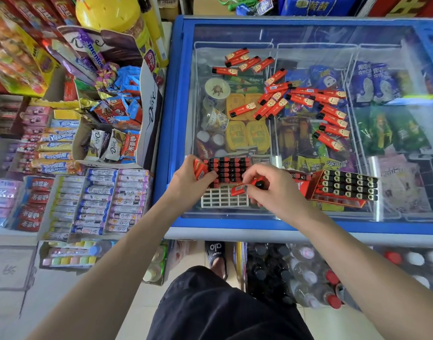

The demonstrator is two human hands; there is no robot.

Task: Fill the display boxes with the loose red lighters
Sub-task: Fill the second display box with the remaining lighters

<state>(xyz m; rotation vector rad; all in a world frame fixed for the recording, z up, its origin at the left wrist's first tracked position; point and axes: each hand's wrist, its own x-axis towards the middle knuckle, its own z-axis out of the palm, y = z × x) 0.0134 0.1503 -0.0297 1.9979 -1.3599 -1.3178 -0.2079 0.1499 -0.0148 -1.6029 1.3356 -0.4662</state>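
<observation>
A display box (224, 198) with a white grid of slots lies on the freezer's glass lid near its front edge; its far rows hold red lighters with black caps. My left hand (189, 179) grips the box's left end. My right hand (267, 186) pinches one red lighter (247, 187) just above the box's right side. A second display box (345, 186), mostly filled, lies to the right. Several loose red lighters (306, 100) are scattered over the glass farther back, with a smaller group (242, 61) at the far left.
The blue-framed chest freezer (171, 119) holds ice creams under its glass. Candy and gum racks (97, 200) crowd the left side. Bottled drinks (308, 278) stand on the floor under the freezer's front edge, beside my sandalled foot (216, 253).
</observation>
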